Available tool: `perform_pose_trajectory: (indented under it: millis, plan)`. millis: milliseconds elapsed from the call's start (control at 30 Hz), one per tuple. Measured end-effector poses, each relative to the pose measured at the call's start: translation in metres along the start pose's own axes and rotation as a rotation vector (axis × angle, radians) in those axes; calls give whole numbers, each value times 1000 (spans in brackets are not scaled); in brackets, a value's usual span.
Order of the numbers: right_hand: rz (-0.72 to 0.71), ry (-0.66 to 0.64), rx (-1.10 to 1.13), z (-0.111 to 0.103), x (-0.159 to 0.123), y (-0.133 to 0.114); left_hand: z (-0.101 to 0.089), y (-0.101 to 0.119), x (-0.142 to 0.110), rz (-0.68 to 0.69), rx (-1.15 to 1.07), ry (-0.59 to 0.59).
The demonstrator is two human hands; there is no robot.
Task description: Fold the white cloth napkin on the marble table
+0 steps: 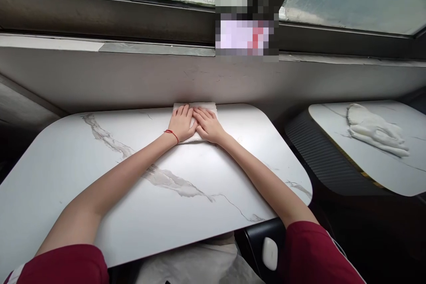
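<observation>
A folded white cloth [197,138] lies on a white marble-patterned tabletop [213,164], at its far edge against the wall. My left hand [181,123], with a red string bracelet at the wrist, lies flat on the cloth. Beside it, my right hand [209,125] also rests palm down on the cloth, fingers extended. The thumbs meet near the cloth's middle. Both arms reach straight out across the table. Much of the cloth is hidden under the hands.
To the right stands a second marbled table [336,120] with a crumpled white cloth [376,128] on it. A low wall [140,80] and window frame [133,13] border the far side. A small white case [270,254] sits on a dark surface below the near edge.
</observation>
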State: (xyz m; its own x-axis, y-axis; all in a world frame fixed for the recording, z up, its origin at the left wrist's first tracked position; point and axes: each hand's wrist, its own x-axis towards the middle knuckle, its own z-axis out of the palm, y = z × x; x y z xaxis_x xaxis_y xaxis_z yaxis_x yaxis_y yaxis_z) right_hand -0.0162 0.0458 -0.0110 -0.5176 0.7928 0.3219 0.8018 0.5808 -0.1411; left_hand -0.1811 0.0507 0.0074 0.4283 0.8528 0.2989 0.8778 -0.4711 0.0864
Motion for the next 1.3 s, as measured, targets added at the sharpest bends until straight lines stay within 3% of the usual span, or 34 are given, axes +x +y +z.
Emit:
perform_pose_trajectory:
  millis: [467,667,833,1067,1167,1300]
  plan:
    - [33,-18,-58,-4,-5,-9,-1,-1,-3,8,-11,-19]
    - [54,19,-34,-5,-22,-21,-11,9,-20,39,-11,-69]
    - [50,36,3,-15,-73,-57,-28,35,-67,68,14,-100]
    - [-17,40,82,-42,-175,-144,-53,75,-183,219,-28,-114]
    - [-60,9,102,-48,-189,-162,-57,80,-209,229,-28,-95]
    - [-68,-11,103,-44,-171,-160,-54,71,-204,208,-31,-102]
